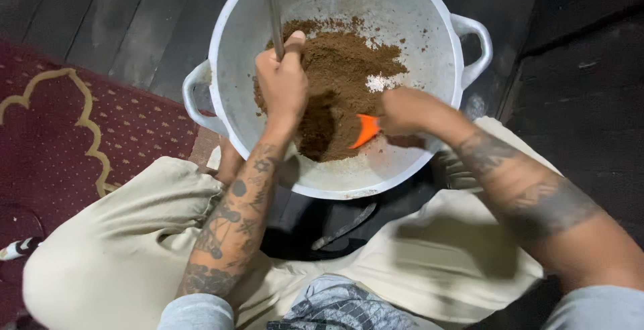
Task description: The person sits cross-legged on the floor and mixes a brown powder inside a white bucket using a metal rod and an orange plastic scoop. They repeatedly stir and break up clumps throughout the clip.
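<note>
The left hand (283, 82) is closed tight around one thin metal rod (271, 8) that stands up out of the pot. The right hand (402, 110) is curled around one orange scoop (366, 130), whose tip pokes into the brown powder (342, 82). Both hands are inside one big white pot (429, 28). The pot has two loop handles, one on each side. A small white patch (380, 83) sits on the powder. The pot rests between the person's two knees in pale trousers (114, 249). Under it is a dark wooden floor (121, 15). One red rug (60, 135) with a gold wavy line lies to the left.
</note>
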